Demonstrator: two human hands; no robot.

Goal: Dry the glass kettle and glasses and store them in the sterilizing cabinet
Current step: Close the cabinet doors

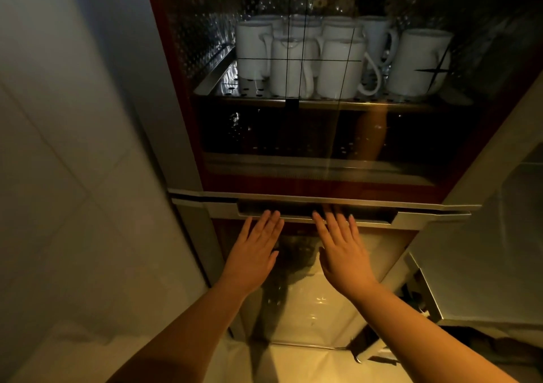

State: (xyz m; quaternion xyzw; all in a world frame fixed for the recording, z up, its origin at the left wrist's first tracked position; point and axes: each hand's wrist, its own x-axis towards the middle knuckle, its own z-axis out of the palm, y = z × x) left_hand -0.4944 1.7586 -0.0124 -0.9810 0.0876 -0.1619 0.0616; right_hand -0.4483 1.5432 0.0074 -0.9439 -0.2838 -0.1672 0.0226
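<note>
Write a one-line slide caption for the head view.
Both open hands, left and right, press the lower cabinet door below shelved white mugs.

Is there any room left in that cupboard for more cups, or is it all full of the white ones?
The top shelf is crowded: white mugs fill most of it, leaving only a bare strip along its left edge. The shelf below, seen through the glass door, looks dark and bare. Both hands lie flat on the lower door.
</note>
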